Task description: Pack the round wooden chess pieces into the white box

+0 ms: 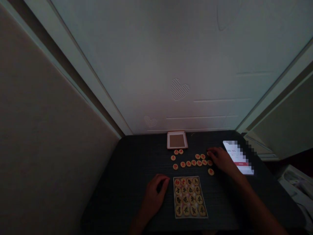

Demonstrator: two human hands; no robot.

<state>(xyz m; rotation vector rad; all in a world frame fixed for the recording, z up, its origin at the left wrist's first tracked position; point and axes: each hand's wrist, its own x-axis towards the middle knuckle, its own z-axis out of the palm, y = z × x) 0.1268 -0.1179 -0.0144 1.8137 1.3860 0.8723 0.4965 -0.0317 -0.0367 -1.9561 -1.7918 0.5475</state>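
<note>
A square box [191, 218] filled with rows of round pieces, most with black characters and two red ones in the top row, lies near the front of the dark table. My left hand [156, 191] rests just left of it, fingers curled and pressed together at the tips, with nothing visible in them. Beyond the box several loose pieces with red characters lie in uneven rows, among them one piece [175, 166] at the left and one [210, 171] at the right. My right hand [218, 158] has its fingertips closed on a round piece [208, 153] at the right end.
An open, shallow tray [168, 143] with a brown base stands at the table's back edge [144, 135], against a pale panel. A lit phone [236, 156] lies right of my right hand. White items [293, 186] sit beyond the table's right side.
</note>
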